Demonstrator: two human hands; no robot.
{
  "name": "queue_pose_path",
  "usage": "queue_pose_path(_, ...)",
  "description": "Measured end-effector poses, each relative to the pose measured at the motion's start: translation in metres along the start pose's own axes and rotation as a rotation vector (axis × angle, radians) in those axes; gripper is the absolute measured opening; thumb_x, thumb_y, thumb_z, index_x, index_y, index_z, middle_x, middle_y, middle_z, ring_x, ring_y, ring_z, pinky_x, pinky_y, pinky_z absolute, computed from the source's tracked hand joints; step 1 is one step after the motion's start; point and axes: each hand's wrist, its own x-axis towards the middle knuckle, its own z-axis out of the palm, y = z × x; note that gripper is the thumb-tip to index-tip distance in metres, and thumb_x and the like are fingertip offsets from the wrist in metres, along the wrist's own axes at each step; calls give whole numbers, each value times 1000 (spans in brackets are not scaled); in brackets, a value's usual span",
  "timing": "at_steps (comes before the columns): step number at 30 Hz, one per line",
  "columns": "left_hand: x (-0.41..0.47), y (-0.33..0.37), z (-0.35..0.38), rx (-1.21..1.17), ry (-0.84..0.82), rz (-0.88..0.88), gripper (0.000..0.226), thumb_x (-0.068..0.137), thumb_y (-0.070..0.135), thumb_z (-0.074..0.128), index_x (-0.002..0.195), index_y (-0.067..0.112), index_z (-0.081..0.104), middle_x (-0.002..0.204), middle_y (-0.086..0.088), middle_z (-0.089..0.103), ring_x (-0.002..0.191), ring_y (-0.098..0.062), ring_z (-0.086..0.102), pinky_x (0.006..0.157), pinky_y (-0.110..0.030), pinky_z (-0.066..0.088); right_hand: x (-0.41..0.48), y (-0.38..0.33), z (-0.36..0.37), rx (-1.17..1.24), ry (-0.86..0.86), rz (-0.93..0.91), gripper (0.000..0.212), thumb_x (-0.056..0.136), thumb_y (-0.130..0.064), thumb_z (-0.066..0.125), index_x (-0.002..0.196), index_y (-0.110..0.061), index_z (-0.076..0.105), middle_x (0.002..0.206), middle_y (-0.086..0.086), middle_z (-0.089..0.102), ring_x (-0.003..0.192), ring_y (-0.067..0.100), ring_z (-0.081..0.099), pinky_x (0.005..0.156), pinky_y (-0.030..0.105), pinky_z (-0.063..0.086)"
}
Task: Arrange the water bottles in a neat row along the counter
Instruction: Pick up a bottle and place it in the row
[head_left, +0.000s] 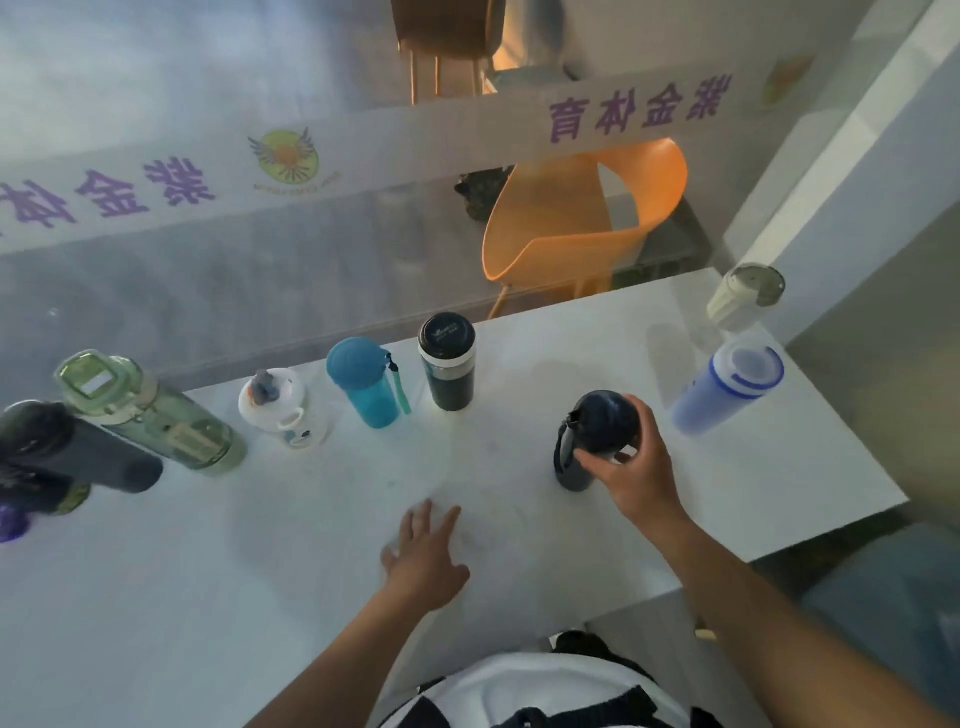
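Several bottles stand along the far edge of the white counter (291, 561): a black tumbler (448, 364), a teal bottle (366, 382), a small white bottle (280, 408), a green clear bottle (150, 413) and a dark bottle (78, 454) at the far left. My right hand (631, 470) is shut on a dark navy bottle (597, 434) that stands upright, in front of and right of the tumbler. My left hand (426, 553) lies flat on the counter with fingers apart and holds nothing. A blue-and-clear bottle (727, 384) and a cream bottle (743, 296) stand at the right.
A glass partition with purple lettering (639, 106) rises just behind the counter. An orange chair (566, 223) sits beyond the glass. The counter's right edge (852, 431) drops off beside a white wall. A purple object (10, 522) shows at the left border.
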Motion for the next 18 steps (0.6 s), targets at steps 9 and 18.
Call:
queue_pose_path(9, 6, 31, 11, -56, 65, -172, 80, 87, 42, 57, 150, 52, 9, 164, 5, -14, 151, -23, -11, 111, -61, 25, 112, -27, 28, 4, -237, -120, 73, 68, -21, 87, 128, -27, 45, 121, -4, 58, 110, 15, 57, 90, 26, 52)
queue_pose_path(18, 4, 39, 17, -76, 86, -232, 83, 87, 37, 59, 147, 57, 6, 162, 9, -18, 151, -21, -11, 110, -64, 25, 155, -24, 50, 11, -344, -180, 75, 68, -22, 86, 128, -30, 42, 118, -8, 59, 108, 13, 57, 95, 38, 51)
